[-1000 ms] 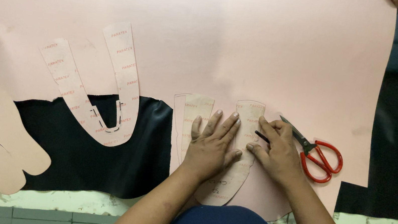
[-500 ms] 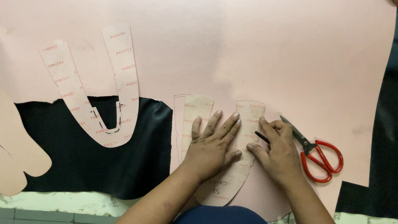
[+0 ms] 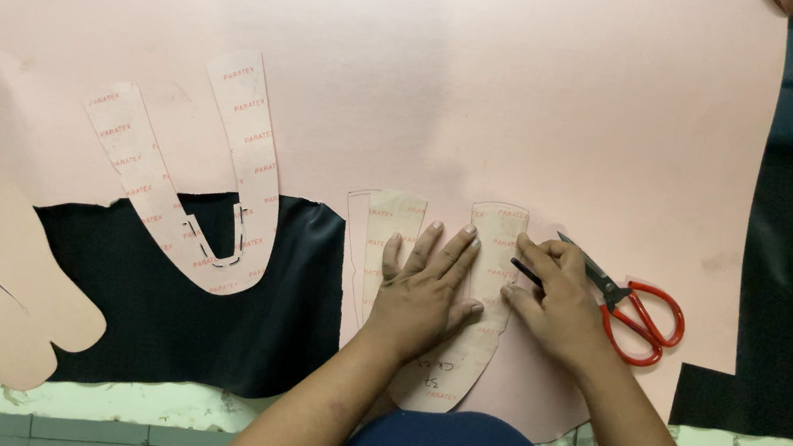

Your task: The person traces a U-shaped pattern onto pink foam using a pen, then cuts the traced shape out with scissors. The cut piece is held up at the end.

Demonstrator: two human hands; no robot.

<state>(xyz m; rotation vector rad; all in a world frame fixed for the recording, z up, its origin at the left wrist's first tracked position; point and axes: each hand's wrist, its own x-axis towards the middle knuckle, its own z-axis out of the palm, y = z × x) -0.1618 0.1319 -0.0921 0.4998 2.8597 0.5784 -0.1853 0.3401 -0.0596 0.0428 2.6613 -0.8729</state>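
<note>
At the near edge of the big pink sheet [image 3: 435, 76], a bit right of the middle, pressing down a U-shaped paper pattern [image 3: 500, 228] with the left hand [image 3: 423, 292], palm flat and fingers spread wide over the gap between its two arms. Just beside it, pinching a thin dark pen [image 3: 526, 272] in the right hand [image 3: 557, 308], fingers closed narrow around it, tip touching the right arm of the pattern at its outer edge. Judging by this, tracing the outline of the pattern on the sheet, somewhere along the right arm; not possible to tell how much of the line is already drawn.

Lying just right of the right hand, almost touching it, red-handled scissors [image 3: 633, 308] with blades closed. Lying further left, well apart, a second U-shaped pattern [image 3: 246, 134], half on the pink sheet and half on the black material [image 3: 232, 334]. Resting at the far left, two sole-shaped pink pieces [image 3: 6, 286], one overlapping the other, near the pale edge of the table [image 3: 92, 408].

Calling, for the next move, for steady pressure from the left hand so the pattern is not sliding, and for guiding the pen tight along the edge around the curve.
</note>
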